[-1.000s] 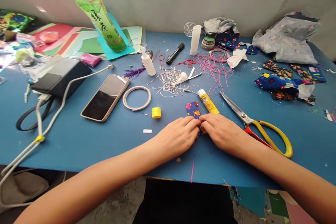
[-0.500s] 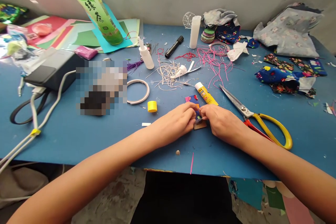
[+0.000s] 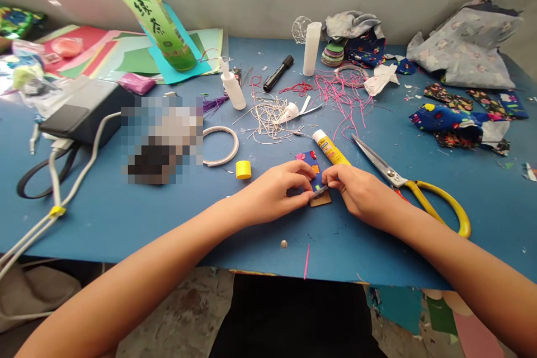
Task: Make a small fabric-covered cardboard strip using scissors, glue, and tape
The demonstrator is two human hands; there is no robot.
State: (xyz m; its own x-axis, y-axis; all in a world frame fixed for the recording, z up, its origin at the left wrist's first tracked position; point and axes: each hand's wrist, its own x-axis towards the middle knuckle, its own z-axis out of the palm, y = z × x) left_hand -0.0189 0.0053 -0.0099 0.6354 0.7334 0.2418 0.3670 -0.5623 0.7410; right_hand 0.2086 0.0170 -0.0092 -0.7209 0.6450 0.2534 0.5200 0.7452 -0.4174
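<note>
A small piece of blue patterned fabric [image 3: 309,161] lies over a small brown cardboard piece [image 3: 321,199], whose near edge shows bare. The fabric's near edge is lifted, with its grey underside showing. At the left end of that edge, my left hand [image 3: 285,189] holds the fabric between thumb and fingers. My right hand [image 3: 361,193] pinches its right corner, fingers curled. Just beyond the right hand lies an uncapped yellow glue stick [image 3: 331,148]; a yellow cap [image 3: 243,170] stands left of the fabric. Large scissors [image 3: 392,176] with yellow handles lie open-bladed or closed, I cannot tell, beside my right forearm.
Behind are a roll of tape [image 3: 234,148], a white squeeze bottle [image 3: 233,89], a black marker [image 3: 278,73], tangled white cords [image 3: 268,117] and pink cords [image 3: 342,95]. A green tea bottle [image 3: 163,33] stands left, near a black box [image 3: 84,112] with cables. Fabric scraps [image 3: 444,117] lie right.
My left fingers have spread a little and shifted slightly left. The fabric's near edge now shows raised between my hands, which have moved slightly apart.
</note>
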